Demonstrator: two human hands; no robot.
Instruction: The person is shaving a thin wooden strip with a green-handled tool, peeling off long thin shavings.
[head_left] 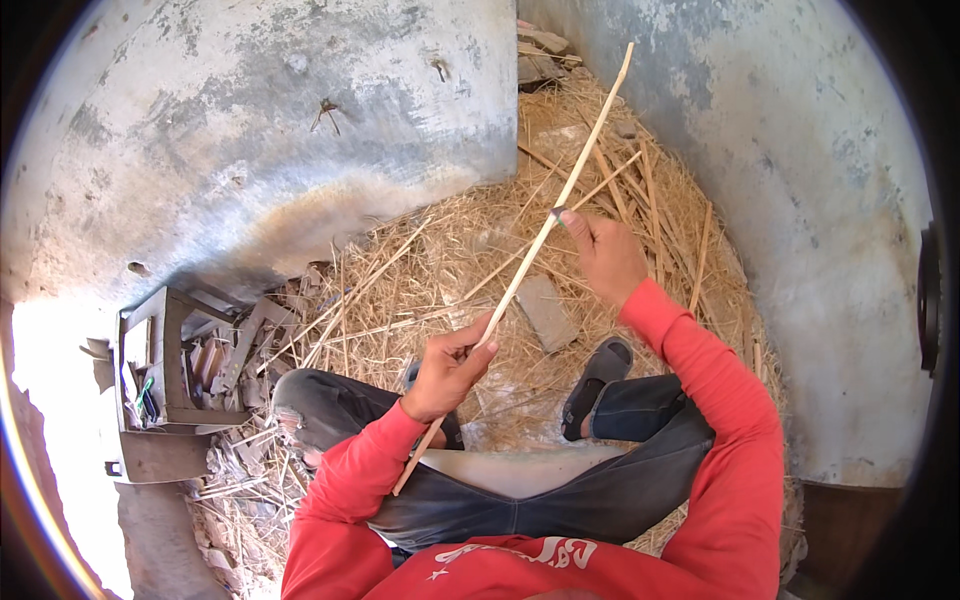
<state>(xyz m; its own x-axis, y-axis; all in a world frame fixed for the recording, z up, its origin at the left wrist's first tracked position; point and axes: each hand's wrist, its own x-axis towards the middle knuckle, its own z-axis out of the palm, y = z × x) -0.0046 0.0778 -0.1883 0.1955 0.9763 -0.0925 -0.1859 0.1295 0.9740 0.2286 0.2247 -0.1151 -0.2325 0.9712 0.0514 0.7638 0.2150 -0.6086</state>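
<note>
A long, thin, pale wooden stick [532, 258] runs slantwise in front of me, from above my lap to the far wall. My left hand [450, 367] is closed round its lower part, and the stick's lower end sticks out below the wrist. Further up, my right hand [606, 254] is closed with the thumb against the stick near its middle. A small dark piece [560, 213] shows at that thumb's tip, touching the stick; what it is I cannot make out. The fingers of the right hand are partly hidden behind the hand.
Straw and wood shavings [480, 240] cover the floor, with loose sticks [655, 215] at the right. A grey block [546, 313] lies between my feet. At left stands a wooden frame [190, 400] by scraps. Weathered walls [300, 110] rise ahead and at right.
</note>
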